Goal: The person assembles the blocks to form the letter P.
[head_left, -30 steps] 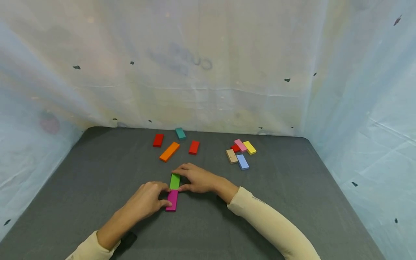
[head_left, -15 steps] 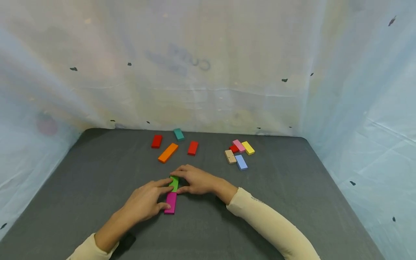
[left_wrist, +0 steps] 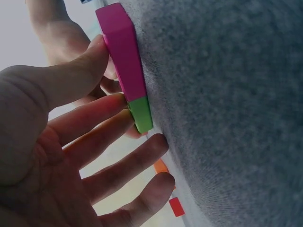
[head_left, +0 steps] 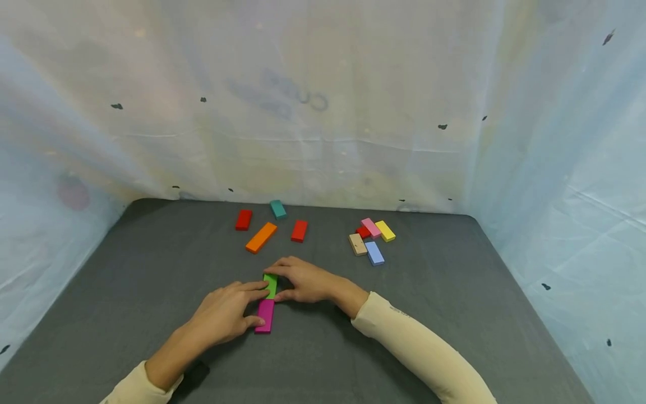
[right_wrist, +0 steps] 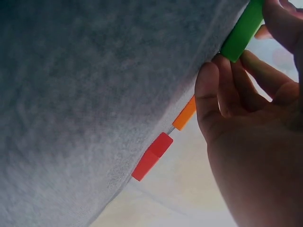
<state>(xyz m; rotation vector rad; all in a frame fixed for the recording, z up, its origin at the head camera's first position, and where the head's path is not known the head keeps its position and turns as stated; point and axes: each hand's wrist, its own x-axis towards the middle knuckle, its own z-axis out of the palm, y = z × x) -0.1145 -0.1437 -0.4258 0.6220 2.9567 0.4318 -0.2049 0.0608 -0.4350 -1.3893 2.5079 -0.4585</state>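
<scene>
A green block and a magenta block lie flat on the grey cloth, end to end in one line. My right hand grips the green block, its fingers at the far end and its thumb by the near right corner. From the left, my left hand reaches over the pair with fingers fairly straight. Its fingertips touch the green block while its thumb rests on the magenta one. In the left wrist view the thumb lies along the edge of the magenta block, and the lower fingers touch neither block.
Beyond the hands lie an orange block, two red blocks and a teal block. Farther right is a cluster with pink, yellow, plain wood, blue and red. Pale sheeting encloses the table's back and sides.
My left fingertips have moved from the left side of the joint onto the green block's top. The right hand keeps its grip, and both blocks stay in line.
</scene>
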